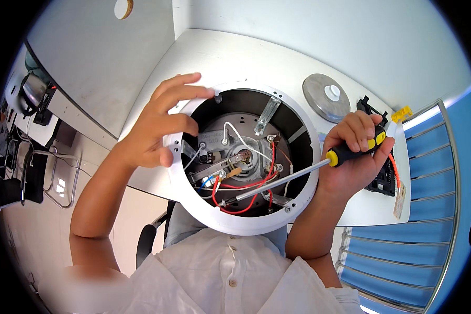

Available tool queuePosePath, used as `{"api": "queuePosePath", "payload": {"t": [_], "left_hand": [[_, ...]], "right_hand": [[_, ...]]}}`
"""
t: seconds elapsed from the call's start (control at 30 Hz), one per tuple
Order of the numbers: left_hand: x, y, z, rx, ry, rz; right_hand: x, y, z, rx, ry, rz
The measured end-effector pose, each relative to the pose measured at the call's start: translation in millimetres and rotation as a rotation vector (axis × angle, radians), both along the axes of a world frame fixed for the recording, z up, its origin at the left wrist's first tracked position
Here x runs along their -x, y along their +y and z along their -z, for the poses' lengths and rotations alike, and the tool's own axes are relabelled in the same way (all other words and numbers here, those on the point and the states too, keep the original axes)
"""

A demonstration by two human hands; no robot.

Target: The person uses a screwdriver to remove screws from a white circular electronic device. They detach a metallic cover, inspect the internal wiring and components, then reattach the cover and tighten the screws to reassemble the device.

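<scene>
A round appliance housing with a white rim [192,205] lies with its inside facing up, at the near edge of the table. Red, white and blue wires [236,212] run between metal terminals and brackets in it. My right hand [353,141] is closed around the black and yellow handle of a screwdriver [298,172]. Its shaft slants down into the housing, the tip among the red wires at the near left; whether it sits in a screw I cannot tell. Over the left rim, my left hand [165,120] holds nothing, fingers bent and apart; contact with the rim is unclear.
On the white table [214,57] lies a metal disc with a white knob [327,97]. Beyond my right hand is a black tool case [384,175] with an orange-handled tool [395,170]. Metal railing [434,201] stands at the right, a partition [104,52] at the left.
</scene>
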State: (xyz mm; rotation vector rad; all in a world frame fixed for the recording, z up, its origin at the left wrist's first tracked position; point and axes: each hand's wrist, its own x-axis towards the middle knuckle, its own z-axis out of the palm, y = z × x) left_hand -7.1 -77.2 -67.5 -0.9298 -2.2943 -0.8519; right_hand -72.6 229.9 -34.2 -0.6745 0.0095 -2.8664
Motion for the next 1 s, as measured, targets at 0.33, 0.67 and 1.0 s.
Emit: {"api": "queuePosePath", "payload": {"t": [0.33,0.67,1.0], "left_hand": [[-24,29,16,-0.062,0.241,-0.173],[-45,77,12,-0.016,0.261,-0.363],[-57,124,15,-0.031,0.247,-0.576]], "right_hand": [[36,6,0,0.009,-0.006,-0.034],[43,38,-21,0.055,0.020,0.016],[26,51,-6,0.022,0.012,-0.005]]}}
